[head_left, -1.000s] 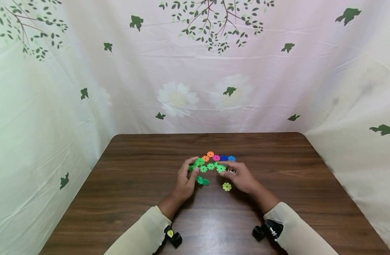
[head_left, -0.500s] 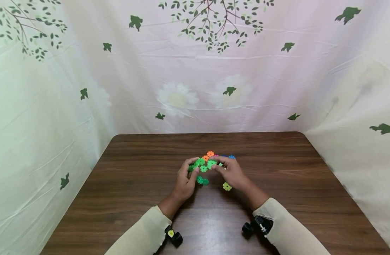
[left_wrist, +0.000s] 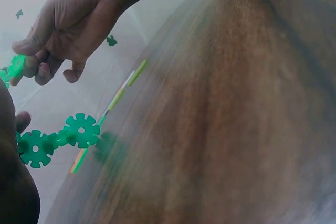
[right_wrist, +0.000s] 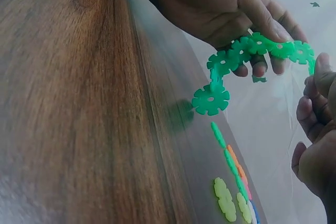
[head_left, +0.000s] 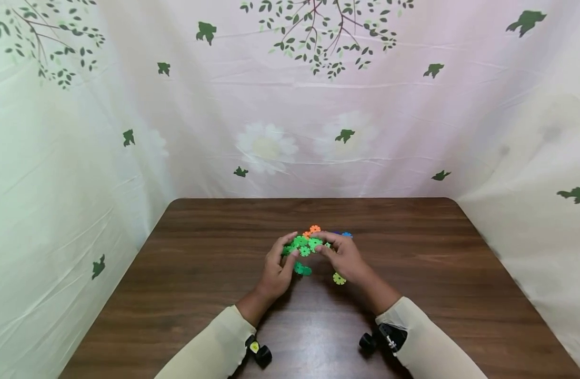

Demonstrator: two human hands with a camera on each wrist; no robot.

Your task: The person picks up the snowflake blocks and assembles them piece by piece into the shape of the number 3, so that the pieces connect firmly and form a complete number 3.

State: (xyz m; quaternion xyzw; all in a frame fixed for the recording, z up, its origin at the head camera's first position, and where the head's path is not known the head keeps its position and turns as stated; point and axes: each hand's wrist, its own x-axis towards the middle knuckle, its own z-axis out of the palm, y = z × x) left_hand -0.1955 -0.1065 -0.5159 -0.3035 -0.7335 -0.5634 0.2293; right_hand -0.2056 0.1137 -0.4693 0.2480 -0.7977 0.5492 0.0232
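My left hand (head_left: 277,268) grips a curved chain of linked green notched plastic discs (right_wrist: 231,59), raised above the table. Its lower end, a darker green disc (right_wrist: 211,99), hangs free over the wood. Facing it, my right hand (head_left: 349,260) pinches one bright green disc (left_wrist: 17,65) between thumb and fingers. In the right wrist view that disc shows edge-on against the chain's upper end; whether it is slotted in, I cannot tell. Below the hands, part of a row of green discs (head_left: 305,251) lies on the table.
Orange discs (head_left: 315,229) and a blue disc (head_left: 347,235) lie beyond my hands, partly covered by the right one. A yellow-green disc (head_left: 339,278) is on the wooden table (head_left: 200,263) beside my right wrist. A printed curtain (head_left: 290,105) hangs behind the table.
My right hand has moved left with its green disc, up to the chain in my left hand, and now covers the pink disc. The left hand has stayed almost still.
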